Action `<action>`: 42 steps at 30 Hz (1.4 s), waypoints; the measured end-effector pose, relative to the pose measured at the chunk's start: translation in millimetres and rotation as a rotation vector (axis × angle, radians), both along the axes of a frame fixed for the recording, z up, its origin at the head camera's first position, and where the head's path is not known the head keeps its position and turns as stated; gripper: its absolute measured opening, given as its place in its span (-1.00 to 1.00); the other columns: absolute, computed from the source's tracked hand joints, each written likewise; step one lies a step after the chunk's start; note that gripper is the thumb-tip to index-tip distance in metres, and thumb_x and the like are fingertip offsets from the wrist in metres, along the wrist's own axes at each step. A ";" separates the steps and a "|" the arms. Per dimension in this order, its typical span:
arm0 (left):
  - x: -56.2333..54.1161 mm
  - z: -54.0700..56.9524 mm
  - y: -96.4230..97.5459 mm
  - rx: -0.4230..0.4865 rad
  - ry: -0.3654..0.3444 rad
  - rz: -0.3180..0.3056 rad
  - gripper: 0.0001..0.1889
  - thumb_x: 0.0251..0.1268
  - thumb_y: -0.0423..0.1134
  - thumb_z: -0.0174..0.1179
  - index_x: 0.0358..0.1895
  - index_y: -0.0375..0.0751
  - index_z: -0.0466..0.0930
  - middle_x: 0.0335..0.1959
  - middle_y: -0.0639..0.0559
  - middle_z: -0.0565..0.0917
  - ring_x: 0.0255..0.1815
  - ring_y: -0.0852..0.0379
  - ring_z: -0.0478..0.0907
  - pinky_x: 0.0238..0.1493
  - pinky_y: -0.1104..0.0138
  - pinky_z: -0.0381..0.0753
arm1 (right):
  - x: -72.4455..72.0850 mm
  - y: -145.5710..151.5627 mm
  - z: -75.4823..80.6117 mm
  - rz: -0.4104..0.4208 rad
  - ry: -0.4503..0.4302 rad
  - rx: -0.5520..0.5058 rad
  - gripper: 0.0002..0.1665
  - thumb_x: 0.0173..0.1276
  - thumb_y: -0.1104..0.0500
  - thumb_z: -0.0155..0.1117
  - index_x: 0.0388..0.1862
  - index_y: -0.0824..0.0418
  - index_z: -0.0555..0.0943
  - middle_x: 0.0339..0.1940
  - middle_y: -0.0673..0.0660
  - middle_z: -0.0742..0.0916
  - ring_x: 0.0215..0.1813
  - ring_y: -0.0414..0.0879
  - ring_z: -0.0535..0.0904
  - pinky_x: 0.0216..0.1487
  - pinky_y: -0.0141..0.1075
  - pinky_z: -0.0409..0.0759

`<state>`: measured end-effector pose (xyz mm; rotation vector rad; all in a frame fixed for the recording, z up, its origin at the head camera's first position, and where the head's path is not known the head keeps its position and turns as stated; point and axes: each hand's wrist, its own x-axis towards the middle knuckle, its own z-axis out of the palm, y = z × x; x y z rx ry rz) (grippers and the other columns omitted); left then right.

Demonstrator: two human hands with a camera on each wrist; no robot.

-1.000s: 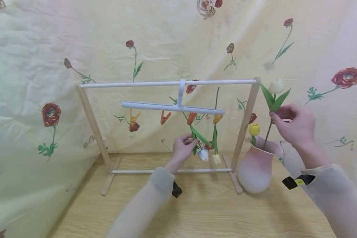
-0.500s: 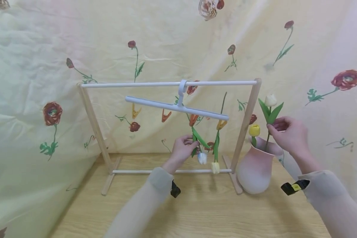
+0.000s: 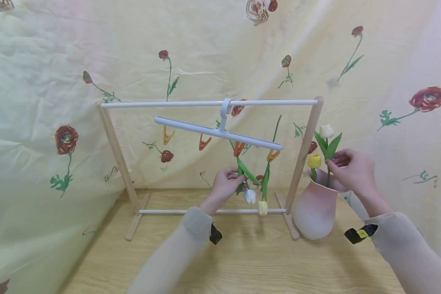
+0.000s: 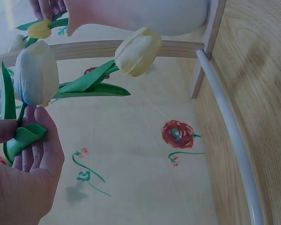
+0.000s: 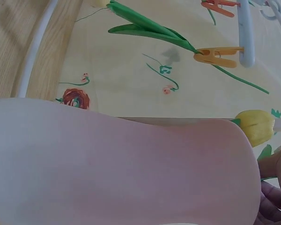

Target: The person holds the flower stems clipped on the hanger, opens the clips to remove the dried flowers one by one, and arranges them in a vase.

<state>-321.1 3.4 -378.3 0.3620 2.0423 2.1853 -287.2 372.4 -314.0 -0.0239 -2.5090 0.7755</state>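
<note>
The surface (image 3: 235, 261) before you has pale wood grain, and a creased cream cloth (image 3: 132, 73) with printed red flowers hangs behind. The yellow label (image 3: 362, 233) at your right wrist is too small for reading. Your right hand (image 3: 354, 169) pinches the white tulip (image 3: 326, 131), its stem in the rounded pink-and-white vase (image 3: 314, 210). Your left hand (image 3: 225, 185) pinches the blue-white tulip (image 3: 250, 196), head down, below the tilted hanger (image 3: 191, 126).
</note>
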 end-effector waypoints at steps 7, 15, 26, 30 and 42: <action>2.4 1.7 -0.2 -0.012 0.016 -0.016 -0.66 0.55 -0.34 0.26 0.28 -0.38 0.57 0.08 -0.38 0.75 -0.34 0.19 0.75 -0.06 0.29 0.86 | 3.5 -0.7 5.1 -0.045 0.037 -0.051 -0.15 0.45 -0.18 0.39 0.52 0.30 0.46 0.14 0.43 0.71 -0.04 0.08 0.72 -0.28 -0.71 0.35; 3.1 2.6 0.5 -0.017 0.025 -0.015 -0.68 0.56 -0.35 0.25 0.26 -0.39 0.58 -0.02 -0.27 0.79 -0.35 0.19 0.75 -0.07 0.28 0.86 | 6.2 -16.9 17.5 -0.091 0.310 -0.132 -0.26 0.35 -0.02 0.51 0.46 0.18 0.57 0.10 0.27 0.73 -0.12 -0.52 0.53 -0.10 -0.84 0.33; 2.7 1.4 2.1 -0.011 0.009 -0.007 -0.69 0.55 -0.35 0.26 0.25 -0.37 0.59 0.01 -0.29 0.79 -0.34 0.18 0.75 -0.07 0.28 0.86 | 10.6 -75.1 28.9 0.186 0.628 -0.151 -0.54 0.25 0.36 0.50 0.16 0.40 0.73 0.07 0.36 0.81 -0.06 -0.69 0.59 0.11 -0.76 0.55; 4.0 0.2 5.6 0.001 0.009 -0.016 -0.69 0.54 -0.36 0.26 0.24 -0.37 0.59 0.07 -0.37 0.77 -0.35 0.18 0.75 -0.07 0.28 0.86 | 10.0 -95.1 30.1 0.278 0.677 -0.155 -0.60 0.21 0.44 0.49 0.07 0.43 0.76 -0.08 0.39 0.84 -0.18 -0.64 0.60 0.08 -0.73 0.59; 2.9 -3.3 12.4 0.003 0.024 -0.011 -0.72 0.54 -0.34 0.28 0.19 -0.34 0.62 0.01 -0.38 0.77 -0.37 0.17 0.75 -0.09 0.28 0.87 | 4.2 -158.0 4.3 0.432 0.591 -0.221 -0.72 0.23 0.46 0.52 -0.06 0.35 0.82 -0.13 0.30 0.88 -0.14 -0.30 0.83 -0.02 -0.55 0.74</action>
